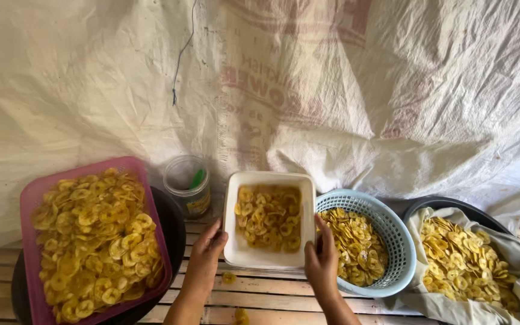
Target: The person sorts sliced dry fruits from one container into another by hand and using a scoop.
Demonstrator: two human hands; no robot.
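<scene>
A white square tub with yellow banana chips stands on the wooden slats in the middle. My left hand grips its near left corner. My right hand holds its near right corner, thumb on the rim. Both hands rest against the tub's walls.
A pink tray heaped with chips sits on a black basin at left. A clear jar with something green inside stands behind. A light blue basket of chips is at right, then a cloth-lined black tub of chips. Loose chips lie on the slats. White sacking hangs behind.
</scene>
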